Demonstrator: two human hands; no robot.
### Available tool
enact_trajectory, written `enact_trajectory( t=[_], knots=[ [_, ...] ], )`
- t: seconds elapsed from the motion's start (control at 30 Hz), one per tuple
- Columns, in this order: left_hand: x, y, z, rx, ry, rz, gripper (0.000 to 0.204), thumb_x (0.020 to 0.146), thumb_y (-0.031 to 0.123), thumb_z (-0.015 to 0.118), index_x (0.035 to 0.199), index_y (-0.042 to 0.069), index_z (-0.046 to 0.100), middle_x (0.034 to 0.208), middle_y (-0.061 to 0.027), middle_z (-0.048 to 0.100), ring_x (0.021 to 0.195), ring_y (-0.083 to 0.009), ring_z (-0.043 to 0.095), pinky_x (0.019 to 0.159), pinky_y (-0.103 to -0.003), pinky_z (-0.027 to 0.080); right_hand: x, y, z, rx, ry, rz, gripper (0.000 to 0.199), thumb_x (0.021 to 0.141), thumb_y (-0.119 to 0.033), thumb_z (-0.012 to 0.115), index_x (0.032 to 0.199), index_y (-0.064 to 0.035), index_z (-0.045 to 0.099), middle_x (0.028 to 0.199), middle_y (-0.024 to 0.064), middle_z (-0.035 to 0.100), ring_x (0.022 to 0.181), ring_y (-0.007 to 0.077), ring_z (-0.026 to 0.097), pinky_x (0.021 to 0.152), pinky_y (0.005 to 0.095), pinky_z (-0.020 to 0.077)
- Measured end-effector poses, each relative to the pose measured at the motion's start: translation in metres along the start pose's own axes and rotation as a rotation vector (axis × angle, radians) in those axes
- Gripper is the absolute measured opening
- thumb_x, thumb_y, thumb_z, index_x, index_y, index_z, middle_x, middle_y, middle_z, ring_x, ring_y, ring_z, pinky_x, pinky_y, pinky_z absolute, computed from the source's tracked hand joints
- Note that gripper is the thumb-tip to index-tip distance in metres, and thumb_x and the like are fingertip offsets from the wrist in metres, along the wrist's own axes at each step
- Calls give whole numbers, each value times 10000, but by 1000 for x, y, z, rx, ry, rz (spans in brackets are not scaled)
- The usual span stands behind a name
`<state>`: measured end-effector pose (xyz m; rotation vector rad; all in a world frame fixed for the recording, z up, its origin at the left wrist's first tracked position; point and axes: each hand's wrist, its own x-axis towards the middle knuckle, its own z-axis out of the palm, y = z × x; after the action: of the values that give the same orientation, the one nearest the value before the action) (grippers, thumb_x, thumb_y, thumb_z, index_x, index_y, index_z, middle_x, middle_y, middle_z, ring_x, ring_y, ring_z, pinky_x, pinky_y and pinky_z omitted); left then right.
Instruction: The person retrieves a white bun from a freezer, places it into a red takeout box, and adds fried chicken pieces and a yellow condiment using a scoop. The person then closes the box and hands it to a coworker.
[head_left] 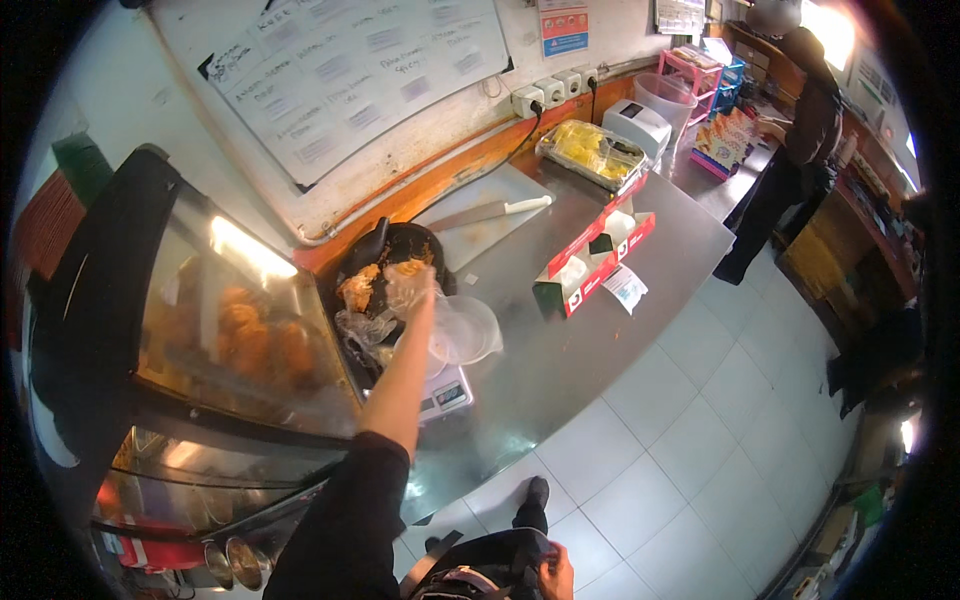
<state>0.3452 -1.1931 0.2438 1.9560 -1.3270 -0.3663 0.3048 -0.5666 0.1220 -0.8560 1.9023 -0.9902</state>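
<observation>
My left hand (408, 292) reaches over a round black pan (432, 248), wrapped in thin clear plastic and somewhat blurred. Its fingers close on a piece of orange-brown fried chicken (409, 267). Another piece of fried chicken (357, 289) lies in the pan just left of the hand. Crumpled clear plastic (362, 328) sits at the pan's near side. Beside my wrist a clear plastic bowl (468, 330) stands by a white kitchen scale (446, 394), partly hidden by my forearm. Down at my waist, my right hand (556, 574) is curled against something dark; what it holds is hidden.
A glass display case (230, 330) with fried pieces stands at left. Behind the pan, a knife (490, 212) lies on a white cutting board (515, 185). Red-and-white cartons (590, 270) and a lidded tray of yellow food (592, 150) stand rightward. A person (805, 130) is at the far right.
</observation>
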Motion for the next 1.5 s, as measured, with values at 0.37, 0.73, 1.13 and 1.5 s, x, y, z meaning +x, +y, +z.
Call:
enact_trajectory(
  t=[0.37, 0.73, 1.13, 1.5],
  knots=[
    [-153, -5, -103, -376, -477, 391, 814, 950, 392, 621, 1550, -9, 244, 1609, -234, 258, 1496, -336, 253, 1217, -412, 208, 27, 17, -5, -18, -161, 2, 606, 895, -67, 637, 1451, -104, 399, 1100, 157, 679, 891, 263, 680, 774, 368, 554],
    [-202, -324, -537, -592, -1115, 6, 376, 1042, 333, 536, 1296, 65, 610, 1285, -89, 642, 1256, -195, 558, 1070, -351, 438, 30, 52, 68, -273, -571, -301, 592, 911, -95, 656, 1451, -93, 414, 1113, 161, 697, 936, 282, 682, 784, 369, 549],
    [-18, -480, -791, 520, 240, 431, 590, 900, 385, 639, 1414, 122, 515, 1391, -179, 556, 1332, -360, 487, 1117, -497, 355, -113, -118, 260, -408, -809, -618, 478, 862, 90, 523, 1323, -26, 476, 950, 143, 709, 727, 199, 722, 626, 319, 596],
    [24, -520, -790, 449, -152, 496, 691, 925, 581, 548, 1505, 227, 424, 1556, -180, 341, 1450, -379, 294, 1204, -534, 205, -167, -310, 369, -262, -642, -922, 371, 908, 92, 499, 1268, 16, 547, 976, 162, 678, 847, 228, 680, 760, 345, 550]
  ],
)
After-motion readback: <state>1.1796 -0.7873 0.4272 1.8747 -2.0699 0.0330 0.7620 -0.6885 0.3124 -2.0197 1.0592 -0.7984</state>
